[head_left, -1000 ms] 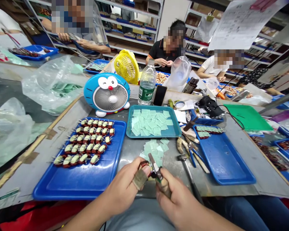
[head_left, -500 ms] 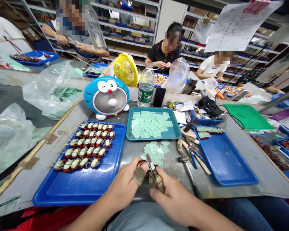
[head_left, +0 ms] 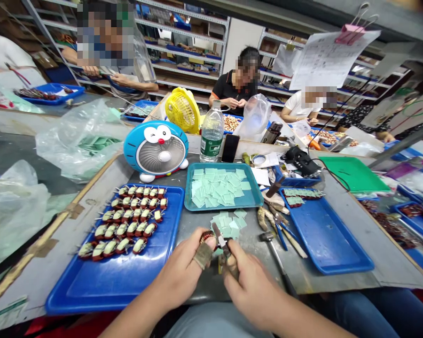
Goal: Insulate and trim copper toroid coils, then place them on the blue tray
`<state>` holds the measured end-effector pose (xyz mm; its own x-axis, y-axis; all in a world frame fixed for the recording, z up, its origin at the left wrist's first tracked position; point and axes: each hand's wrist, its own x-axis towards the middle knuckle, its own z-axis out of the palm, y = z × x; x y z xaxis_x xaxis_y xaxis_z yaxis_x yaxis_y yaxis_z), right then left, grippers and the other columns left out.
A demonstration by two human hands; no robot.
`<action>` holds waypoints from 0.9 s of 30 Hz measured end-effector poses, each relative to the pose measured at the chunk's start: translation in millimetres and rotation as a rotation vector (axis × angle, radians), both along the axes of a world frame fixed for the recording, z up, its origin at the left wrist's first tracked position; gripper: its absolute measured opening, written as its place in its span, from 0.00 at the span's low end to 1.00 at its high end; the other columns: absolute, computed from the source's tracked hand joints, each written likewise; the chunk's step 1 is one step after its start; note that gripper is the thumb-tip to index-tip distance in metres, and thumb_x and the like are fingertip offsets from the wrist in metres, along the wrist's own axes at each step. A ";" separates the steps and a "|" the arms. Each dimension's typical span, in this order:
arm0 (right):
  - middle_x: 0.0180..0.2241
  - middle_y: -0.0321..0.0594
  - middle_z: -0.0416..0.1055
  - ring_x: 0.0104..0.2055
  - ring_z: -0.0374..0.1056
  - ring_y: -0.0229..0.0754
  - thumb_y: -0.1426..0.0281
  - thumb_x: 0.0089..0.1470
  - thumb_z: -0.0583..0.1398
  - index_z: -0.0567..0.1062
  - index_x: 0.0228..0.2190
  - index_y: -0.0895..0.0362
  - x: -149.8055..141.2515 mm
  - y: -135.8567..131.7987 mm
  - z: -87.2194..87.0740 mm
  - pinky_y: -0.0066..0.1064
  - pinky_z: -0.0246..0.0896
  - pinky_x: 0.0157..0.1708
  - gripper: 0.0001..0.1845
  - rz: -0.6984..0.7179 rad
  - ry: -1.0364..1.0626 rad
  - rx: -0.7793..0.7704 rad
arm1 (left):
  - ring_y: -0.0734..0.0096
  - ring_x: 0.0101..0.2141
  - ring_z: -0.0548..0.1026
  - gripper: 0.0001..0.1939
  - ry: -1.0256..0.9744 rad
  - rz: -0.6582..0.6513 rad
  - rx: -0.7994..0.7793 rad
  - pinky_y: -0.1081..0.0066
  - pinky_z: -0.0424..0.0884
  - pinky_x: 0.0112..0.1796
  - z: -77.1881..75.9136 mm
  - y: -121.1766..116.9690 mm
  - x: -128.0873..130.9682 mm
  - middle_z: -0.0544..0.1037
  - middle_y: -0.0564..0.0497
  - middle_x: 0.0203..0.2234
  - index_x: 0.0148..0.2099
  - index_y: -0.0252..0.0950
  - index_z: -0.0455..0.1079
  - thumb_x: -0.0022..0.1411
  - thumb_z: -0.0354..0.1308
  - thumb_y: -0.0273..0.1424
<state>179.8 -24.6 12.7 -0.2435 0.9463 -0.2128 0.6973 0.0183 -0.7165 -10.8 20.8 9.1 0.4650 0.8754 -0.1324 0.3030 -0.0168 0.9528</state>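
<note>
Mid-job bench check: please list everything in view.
wound coil: one, copper, pinched in left hand
small blade: one, silver, in right hand
wound components: about thirty, cream and red-brown, on left blue tray
blue trays: two, blue, left and right of hands
teal tray: one, teal, ahead of hands
paper squares: many, pale green, in teal tray and before it
hammer: one, silver, right of hands
Doraemon fan: one, blue, far bench edge
co-workers: several, seated beyond bench
left hand: one, tan finger wrap, holding coil
right hand: one, holding blade
</note>
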 end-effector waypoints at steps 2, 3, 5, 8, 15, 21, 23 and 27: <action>0.37 0.37 0.73 0.36 0.67 0.41 0.77 0.59 0.54 0.66 0.43 0.53 1.4 2.5 6.1 0.30 0.53 0.37 0.11 0.018 0.018 -0.003 | 0.66 0.34 0.73 0.18 -0.010 -0.018 0.003 0.68 0.64 0.38 2.8 -0.1 -3.1 0.73 0.54 0.32 0.44 0.40 0.64 0.77 0.42 0.46; 0.37 0.37 0.73 0.37 0.67 0.41 0.76 0.59 0.54 0.66 0.42 0.53 1.7 3.1 9.0 0.30 0.54 0.37 0.10 0.033 0.030 -0.014 | 0.65 0.35 0.73 0.17 0.001 -0.018 0.019 0.68 0.64 0.38 3.9 -0.6 -4.3 0.74 0.53 0.32 0.44 0.40 0.65 0.77 0.42 0.45; 0.37 0.36 0.73 0.36 0.67 0.40 0.74 0.60 0.54 0.65 0.42 0.53 1.5 2.9 12.9 0.30 0.54 0.36 0.08 0.055 0.041 -0.029 | 0.64 0.35 0.73 0.16 0.036 -0.001 0.067 0.68 0.64 0.38 5.3 -1.9 -5.7 0.75 0.52 0.33 0.44 0.40 0.65 0.76 0.43 0.45; 0.37 0.37 0.73 0.35 0.67 0.41 0.74 0.61 0.53 0.65 0.43 0.53 -0.3 1.1 12.0 0.31 0.53 0.35 0.08 0.058 -0.015 0.016 | 0.63 0.34 0.73 0.15 0.062 0.041 0.115 0.68 0.63 0.36 5.8 -4.3 -4.5 0.76 0.52 0.32 0.43 0.40 0.65 0.76 0.44 0.44; 0.38 0.45 0.74 0.39 0.70 0.48 0.76 0.58 0.53 0.67 0.47 0.57 -9.1 2.8 -4.9 0.35 0.54 0.37 0.14 -0.009 -0.247 0.176 | 0.62 0.31 0.73 0.15 0.089 0.193 0.145 0.68 0.61 0.33 4.5 -11.3 5.2 0.76 0.52 0.29 0.40 0.40 0.65 0.75 0.46 0.44; 0.38 0.43 0.73 0.39 0.68 0.46 0.70 0.62 0.55 0.69 0.42 0.55 -1.3 13.1 7.3 0.34 0.59 0.39 0.06 -0.078 -0.098 0.233 | 0.65 0.29 0.72 0.16 -0.212 0.343 -0.021 0.70 0.65 0.33 1.1 -11.4 7.0 0.76 0.52 0.28 0.43 0.39 0.69 0.72 0.53 0.46; 0.35 0.40 0.73 0.37 0.69 0.44 0.64 0.65 0.55 0.68 0.43 0.55 11.1 13.3 11.7 0.31 0.61 0.37 0.09 -0.160 0.045 0.160 | 0.70 0.27 0.70 0.16 -0.510 0.395 -0.259 0.72 0.65 0.30 -0.3 -8.2 5.9 0.76 0.53 0.26 0.40 0.37 0.69 0.71 0.56 0.46; 0.38 0.42 0.76 0.40 0.73 0.45 0.55 0.65 0.55 0.68 0.50 0.56 30.7 3.1 -3.1 0.31 0.65 0.39 0.20 -0.275 0.185 0.064 | 0.77 0.21 0.67 0.15 -1.078 0.430 -0.662 0.75 0.64 0.27 0.5 0.6 1.0 0.76 0.53 0.23 0.41 0.33 0.72 0.72 0.56 0.41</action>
